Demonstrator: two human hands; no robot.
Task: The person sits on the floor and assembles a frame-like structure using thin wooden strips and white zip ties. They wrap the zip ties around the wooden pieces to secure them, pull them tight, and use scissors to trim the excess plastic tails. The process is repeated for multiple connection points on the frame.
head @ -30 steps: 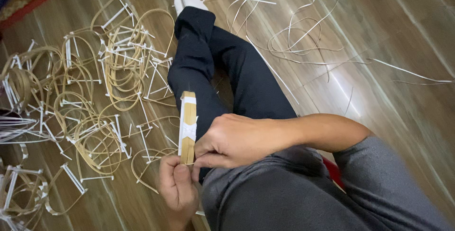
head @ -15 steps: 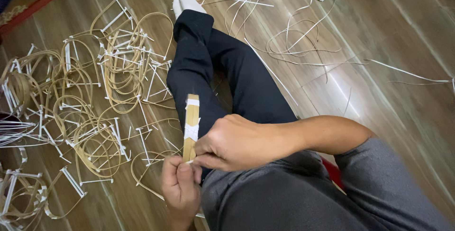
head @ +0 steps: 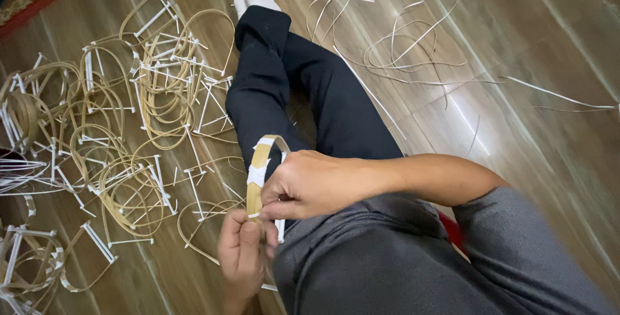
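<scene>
I sit on a wooden floor with my legs (head: 290, 89) in dark trousers stretched out ahead. Both hands hold a bent tan cane strip (head: 260, 169) bound with white bands, above my left thigh. My left hand (head: 242, 250) grips its lower end from below, fingers closed around it. My right hand (head: 310, 182) reaches across from the right and pinches the strip just above the left hand. The strip curves over at its top into a loop; its far side is hidden behind my right hand.
A heap of finished cane hoops with white cross sticks (head: 129, 115) covers the floor to my left. Loose white and tan strips (head: 400, 50) lie tangled on the floor ahead at the right. A red edge (head: 45, 1) runs along the far left.
The strip looked like a straight upright piece before; it now curves over at the top into a loop. Both hands stay in about the same place.
</scene>
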